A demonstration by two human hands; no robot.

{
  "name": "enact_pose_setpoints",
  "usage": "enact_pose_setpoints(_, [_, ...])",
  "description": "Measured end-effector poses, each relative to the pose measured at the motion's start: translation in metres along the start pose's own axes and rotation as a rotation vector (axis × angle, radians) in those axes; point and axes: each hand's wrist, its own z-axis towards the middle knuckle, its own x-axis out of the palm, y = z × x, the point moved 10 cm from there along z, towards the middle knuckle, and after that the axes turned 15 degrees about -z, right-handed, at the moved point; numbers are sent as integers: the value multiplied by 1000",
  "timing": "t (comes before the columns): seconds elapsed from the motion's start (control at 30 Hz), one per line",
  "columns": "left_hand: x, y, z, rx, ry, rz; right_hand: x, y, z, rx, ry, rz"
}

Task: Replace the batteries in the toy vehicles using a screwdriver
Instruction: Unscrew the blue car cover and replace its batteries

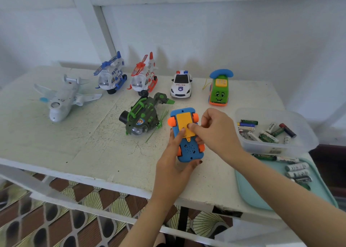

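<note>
L hand (172,164) grips upturned blue toy car (187,151), long axis near-far; R hand (217,132), fingers curled, thumbs yellow batt cover (184,121) from right.

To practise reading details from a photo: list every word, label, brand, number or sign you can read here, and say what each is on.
"POLICE": on the police car bonnet.
Brand print on the batteries in the tub and on the tray: too blurred to read.
Label on the tub's front: too small to read.
Side markings on the blue helicopter: too blurred to read.
</note>
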Motion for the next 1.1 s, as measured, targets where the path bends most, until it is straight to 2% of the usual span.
enact_pose_setpoints(0.17, [-1, 1, 1, -13, -17, -12, 2, 10, 0, -135, -50, -241])
enact_pose_setpoints(0.33, [-3, 1, 3, -14, -42, -8, 17, 2, 4, -164, 17, -274])
enact_pose_setpoints(0.43, [-4, 1, 1, -2, -42, -48, 17, -7, 12, -138, 114, -170])
enact_pose_setpoints(0.5, [-6, 2, 1, -5, -51, -57, 6, -16, 17, -103, 103, -103])
enact_pose_setpoints(0.6, [-7, 6, 3, -29, -57, -57, -9, -22, 16, -169, 51, -275])
enact_pose_setpoints(0.73, [-6, 4, 1, -46, -58, -77, 6, -32, 1, -295, 156, -623])
enact_pose_setpoints(0.83, [-6, 4, 1, -52, -64, -72, 13, -34, -9, -339, 149, -768])
enact_pose_setpoints(1.1, [-5, 4, 1, -55, -55, -64, 20, -37, -3, -315, 42, -795])
